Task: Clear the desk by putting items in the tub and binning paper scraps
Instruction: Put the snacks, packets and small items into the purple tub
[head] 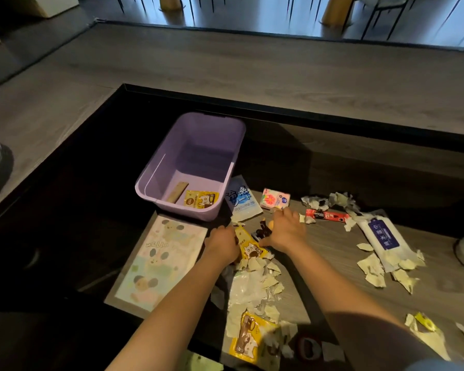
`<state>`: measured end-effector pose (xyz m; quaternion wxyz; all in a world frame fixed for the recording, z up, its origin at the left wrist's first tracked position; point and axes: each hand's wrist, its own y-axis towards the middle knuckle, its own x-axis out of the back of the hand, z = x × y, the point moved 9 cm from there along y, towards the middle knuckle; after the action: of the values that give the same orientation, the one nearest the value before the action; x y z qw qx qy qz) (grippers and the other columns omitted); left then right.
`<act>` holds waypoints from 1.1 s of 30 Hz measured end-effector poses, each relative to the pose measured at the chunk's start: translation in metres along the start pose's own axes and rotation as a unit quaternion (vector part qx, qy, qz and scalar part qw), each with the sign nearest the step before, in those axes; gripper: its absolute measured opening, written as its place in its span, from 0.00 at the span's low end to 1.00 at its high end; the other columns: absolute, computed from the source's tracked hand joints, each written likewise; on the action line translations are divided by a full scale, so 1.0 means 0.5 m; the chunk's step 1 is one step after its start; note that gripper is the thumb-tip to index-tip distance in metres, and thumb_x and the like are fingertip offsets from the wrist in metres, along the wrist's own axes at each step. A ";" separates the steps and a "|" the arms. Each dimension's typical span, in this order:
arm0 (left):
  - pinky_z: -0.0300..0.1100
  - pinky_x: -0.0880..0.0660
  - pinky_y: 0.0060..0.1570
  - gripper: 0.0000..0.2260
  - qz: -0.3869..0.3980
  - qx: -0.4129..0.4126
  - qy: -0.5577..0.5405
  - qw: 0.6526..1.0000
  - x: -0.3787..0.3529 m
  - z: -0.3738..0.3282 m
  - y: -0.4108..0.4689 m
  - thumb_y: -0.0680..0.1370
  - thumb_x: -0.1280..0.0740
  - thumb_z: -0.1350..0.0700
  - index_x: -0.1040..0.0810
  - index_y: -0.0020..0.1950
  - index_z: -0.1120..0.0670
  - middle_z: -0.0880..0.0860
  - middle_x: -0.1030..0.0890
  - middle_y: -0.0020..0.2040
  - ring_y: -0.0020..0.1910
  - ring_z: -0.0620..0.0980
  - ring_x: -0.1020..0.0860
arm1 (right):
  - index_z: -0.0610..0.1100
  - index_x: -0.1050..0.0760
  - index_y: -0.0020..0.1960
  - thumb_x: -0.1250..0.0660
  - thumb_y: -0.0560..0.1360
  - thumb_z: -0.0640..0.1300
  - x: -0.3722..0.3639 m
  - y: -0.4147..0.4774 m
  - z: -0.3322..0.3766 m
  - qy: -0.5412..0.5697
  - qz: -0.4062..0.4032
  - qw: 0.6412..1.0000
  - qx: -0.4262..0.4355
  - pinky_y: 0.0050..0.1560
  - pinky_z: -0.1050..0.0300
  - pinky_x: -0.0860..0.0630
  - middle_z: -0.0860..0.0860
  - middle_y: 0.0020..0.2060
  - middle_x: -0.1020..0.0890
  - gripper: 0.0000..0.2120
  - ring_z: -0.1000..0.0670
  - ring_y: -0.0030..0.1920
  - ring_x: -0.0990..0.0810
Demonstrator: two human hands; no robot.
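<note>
The purple tub point(150, 183) stands at the middle of the desk with a wooden ruler point(177, 192) and a yellow cat sachet point(201, 199) inside. Just below it, my left hand point(221, 243) grips another yellow cat sachet point(249, 246). My right hand point(285, 231) lies curled over a small dark toy figure point(263, 232) with an orange part; how firmly it holds it I cannot tell. Torn paper scraps point(255, 285) lie under and below both hands.
A pastel notebook point(158, 261) lies left of my hands. A blue-white pouch point(241, 199), pink carton point(275, 198), red coffee stick point(327, 215), wet-wipes pack point(383, 236) and more scraps point(378, 271) spread right. A third yellow sachet point(248, 338) and tape roll point(307, 346) lie near.
</note>
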<state>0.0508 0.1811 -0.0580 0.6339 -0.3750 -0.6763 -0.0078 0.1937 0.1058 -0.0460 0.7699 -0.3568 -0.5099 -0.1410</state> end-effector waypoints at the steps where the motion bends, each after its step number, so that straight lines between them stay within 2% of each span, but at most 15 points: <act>1: 0.51 0.27 0.58 0.17 -0.007 -0.003 -0.006 1.000 0.004 -0.002 0.001 0.76 0.36 0.53 0.30 0.64 0.55 0.57 0.26 0.61 0.61 0.57 0.28 | 0.45 0.39 0.71 0.24 0.63 0.59 0.007 -0.004 0.001 -0.002 -0.025 1.000 0.008 0.64 0.47 0.33 0.47 0.67 0.34 0.44 0.44 0.68 0.37; 5: 0.50 0.25 0.57 0.14 -0.027 -0.016 -0.033 0.999 0.020 -0.006 -0.002 0.75 0.35 0.55 0.27 0.60 0.56 0.57 0.23 0.58 0.58 0.56 0.26 | 0.47 0.34 0.65 0.24 0.64 0.55 0.011 -0.027 0.003 0.036 -0.093 0.994 0.040 0.59 0.50 0.32 0.49 0.61 0.27 0.35 0.46 0.62 0.32; 9: 0.49 0.26 0.52 0.09 -0.039 -0.013 -0.082 0.996 0.035 0.006 -0.017 0.76 0.36 0.57 0.27 0.56 0.56 0.56 0.22 0.54 0.54 0.56 0.24 | 0.50 0.35 0.59 0.23 0.65 0.50 -0.010 -0.036 -0.015 0.149 -0.068 0.986 0.023 0.53 0.51 0.29 0.49 0.51 0.24 0.29 0.46 0.54 0.26; 12: 0.49 0.26 0.47 0.04 -0.058 -0.012 -0.134 0.989 0.048 0.021 -0.030 0.77 0.37 0.57 0.28 0.50 0.56 0.56 0.21 0.48 0.48 0.56 0.23 | 0.51 0.35 0.51 0.26 0.69 0.45 -0.009 -0.041 -0.010 0.214 -0.059 0.974 0.031 0.49 0.47 0.23 0.52 0.44 0.23 0.19 0.48 0.47 0.23; 14: 0.47 0.28 0.41 0.03 -0.075 -0.014 -0.175 0.982 0.059 0.028 -0.038 0.77 0.37 0.57 0.29 0.45 0.55 0.55 0.23 0.43 0.42 0.54 0.24 | 0.49 0.33 0.49 0.27 0.71 0.42 -0.005 -0.046 -0.007 0.259 -0.050 0.964 0.037 0.47 0.45 0.22 0.53 0.40 0.23 0.15 0.49 0.43 0.22; 16: 0.44 0.31 0.37 0.05 -0.093 -0.020 -0.201 0.975 0.070 0.033 -0.048 0.77 0.36 0.57 0.31 0.42 0.55 0.53 0.25 0.39 0.39 0.52 0.27 | 0.49 0.29 0.50 0.28 0.71 0.42 0.001 -0.050 -0.007 0.270 -0.047 0.961 0.048 0.48 0.44 0.22 0.53 0.41 0.23 0.13 0.49 0.44 0.22; 19: 0.43 0.31 0.36 0.06 -0.119 -0.045 -0.217 0.968 0.090 0.033 -0.066 0.76 0.35 0.57 0.31 0.42 0.54 0.52 0.25 0.37 0.37 0.51 0.27 | 0.49 0.25 0.57 0.30 0.73 0.40 0.023 -0.057 -0.011 0.275 -0.074 0.957 0.060 0.50 0.52 0.24 0.49 0.51 0.20 0.14 0.51 0.50 0.24; 23: 0.46 0.25 0.40 0.03 -0.155 -0.089 -0.241 0.954 0.118 0.026 -0.089 0.76 0.34 0.58 0.27 0.44 0.55 0.54 0.20 0.40 0.39 0.52 0.23 | 0.48 0.24 0.58 0.31 0.73 0.35 0.073 -0.068 -0.019 0.336 -0.123 0.932 0.060 0.41 0.64 0.29 0.48 0.56 0.22 0.15 0.48 0.56 0.24; 24: 0.46 0.24 0.41 0.02 -0.164 -0.101 -0.248 0.950 0.127 0.022 -0.094 0.76 0.34 0.58 0.25 0.46 0.55 0.54 0.20 0.41 0.39 0.51 0.22 | 0.48 0.23 0.58 0.31 0.73 0.34 0.088 -0.072 -0.018 0.345 -0.136 0.927 0.063 0.41 0.64 0.29 0.48 0.57 0.22 0.16 0.48 0.57 0.25; 26: 0.43 0.25 0.41 0.02 -0.177 -0.123 -0.264 0.940 0.150 0.016 -0.101 0.76 0.34 0.59 0.23 0.48 0.56 0.53 0.19 0.42 0.40 0.49 0.23 | 0.48 0.23 0.57 0.31 0.73 0.34 0.121 -0.081 -0.015 0.361 -0.163 0.916 0.069 0.49 0.59 0.27 0.48 0.57 0.22 0.16 0.48 0.58 0.24; 28: 0.39 0.29 0.39 0.01 -0.195 -0.142 -0.288 0.927 0.182 0.013 -0.107 0.75 0.33 0.59 0.23 0.46 0.55 0.49 0.21 0.39 0.38 0.46 0.25 | 0.46 0.23 0.58 0.31 0.73 0.35 0.154 -0.091 -0.008 0.389 -0.180 0.900 0.076 0.52 0.57 0.27 0.49 0.55 0.21 0.16 0.49 0.56 0.23; 30: 0.35 0.32 0.37 0.03 -0.216 -0.161 -0.306 0.913 0.225 0.012 -0.114 0.75 0.33 0.60 0.25 0.44 0.53 0.45 0.24 0.36 0.36 0.40 0.27 | 0.45 0.23 0.59 0.30 0.73 0.36 0.187 -0.101 0.006 0.413 -0.190 0.887 0.083 0.49 0.58 0.26 0.50 0.51 0.21 0.16 0.52 0.51 0.23; 33: 0.32 0.33 0.35 0.03 -0.257 -0.184 -0.313 0.896 0.300 0.025 -0.126 0.74 0.32 0.62 0.24 0.43 0.54 0.46 0.25 0.36 0.34 0.38 0.28 | 0.46 0.24 0.56 0.30 0.73 0.37 0.228 -0.104 0.039 0.429 -0.201 0.875 0.102 0.43 0.66 0.27 0.55 0.45 0.23 0.14 0.58 0.43 0.24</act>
<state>0.0201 0.2167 0.0984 0.2851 -0.2814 -0.8990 -0.1771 0.2002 0.0993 0.0804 0.9006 -0.0703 -0.2014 -0.3787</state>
